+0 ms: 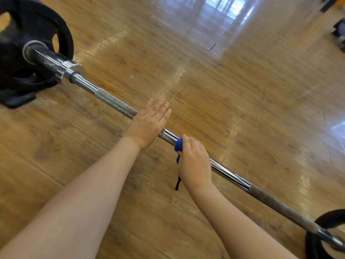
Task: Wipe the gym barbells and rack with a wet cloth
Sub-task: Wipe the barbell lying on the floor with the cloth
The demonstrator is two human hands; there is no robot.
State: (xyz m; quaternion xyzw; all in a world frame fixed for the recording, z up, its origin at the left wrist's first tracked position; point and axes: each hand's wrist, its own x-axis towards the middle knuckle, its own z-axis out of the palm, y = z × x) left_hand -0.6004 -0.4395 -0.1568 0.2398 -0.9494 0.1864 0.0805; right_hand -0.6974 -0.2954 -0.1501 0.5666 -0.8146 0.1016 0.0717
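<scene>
A chrome barbell bar (112,101) runs diagonally from upper left to lower right above a wooden floor. A black weight plate (24,21) sits on its left end and another black plate (317,238) on its right end. My left hand (149,124) rests flat on the bar's middle with straight fingers. Just to its right, my right hand (194,161) grips a blue cloth (178,144) wrapped against the bar; a dark strap of the cloth hangs down below the hand.
A black stand base (16,98) lies on the wooden floor (205,81) under the left plate. A glossy light floor strip (205,21) reflects windows at the top. Dark equipment (339,30) stands at the far right edge.
</scene>
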